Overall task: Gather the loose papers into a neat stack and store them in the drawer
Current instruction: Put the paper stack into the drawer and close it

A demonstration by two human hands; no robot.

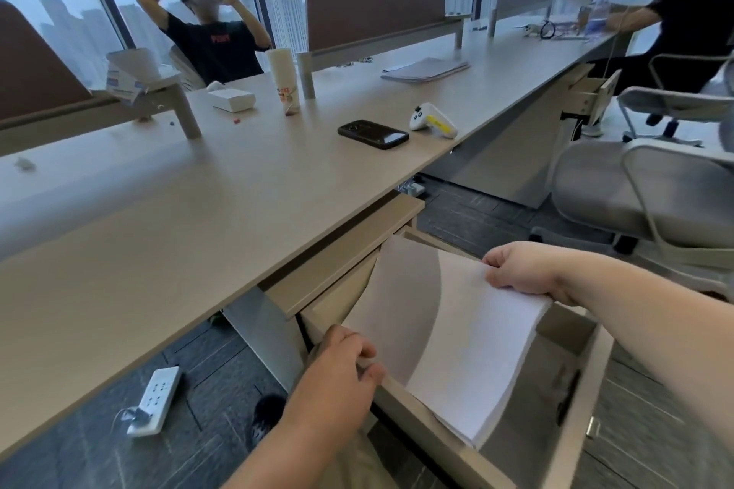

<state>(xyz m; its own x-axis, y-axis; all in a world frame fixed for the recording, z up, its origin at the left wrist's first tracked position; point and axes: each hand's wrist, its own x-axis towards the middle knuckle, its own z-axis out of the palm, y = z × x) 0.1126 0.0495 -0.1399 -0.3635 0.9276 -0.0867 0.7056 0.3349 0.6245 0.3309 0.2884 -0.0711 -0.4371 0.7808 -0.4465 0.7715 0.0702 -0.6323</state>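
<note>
Tall windows with a grey skyline back a long pale bench in an open office, where two other people sit at the far side. On the bench lie a dark phone, a white and yellow controller, a tall paper cup, a small white box and, farther off, another sheaf of sheets. A white power strip lies on the floor below.

From the single head view, the drawer under the bench stands pulled out. The stack of papers is already squared up and hangs over the open drawer, tilted and bowed, its lower corner dipping inside. The right hand grasps the stack's upper edge, fingers curled over it. The left hand pinches the near left edge of the stack, close to the drawer's front rim.

Gathering looks done for this stack. Left to do, by my reading: lay it flat inside, let go, and push the drawer shut. Whether the far sheaf belongs to the job I cannot tell.
</note>
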